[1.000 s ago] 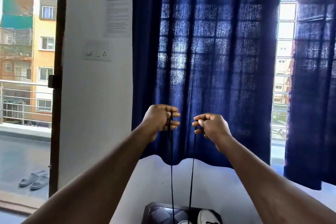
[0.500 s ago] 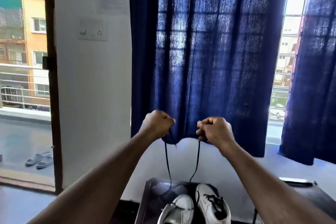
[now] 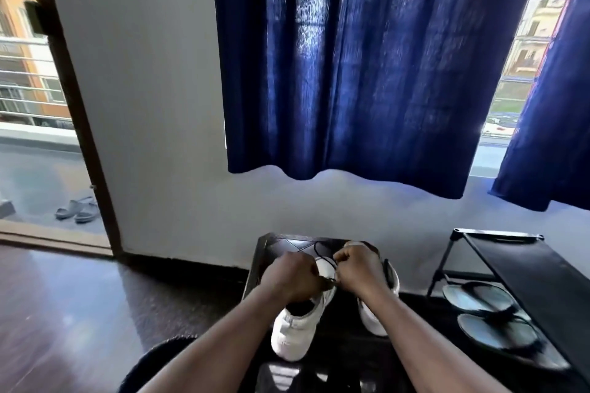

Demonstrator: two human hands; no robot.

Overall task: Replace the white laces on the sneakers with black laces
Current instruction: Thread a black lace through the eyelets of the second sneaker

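We bent over the low dark bench with its diamond-patterned top, both fists close together above the white leather sneaker, which sat with its heel toward us. Our left hand and right hand each kept a closed grip, fingers curled round the thin black lace. The lace looped out past the knuckles toward the far rim of the bench. We judged that we held the ends short and level so the lace could be drawn snug through the eyelets. The eyelets were hidden under our hands, so we could not tell how many rows were threaded. A second white sneaker stood just beside the first, partly covered by our right wrist. No white lace showed anywhere.

Room was tight to the right, where a black metal shoe rack holding pale flat sandals stood near the bench. It was tight ahead too, where the white wall rose close behind the bench under a dark blue curtain. To the left, dark floor ran out to the doorway, and we judged our elbows had most freedom on that side.
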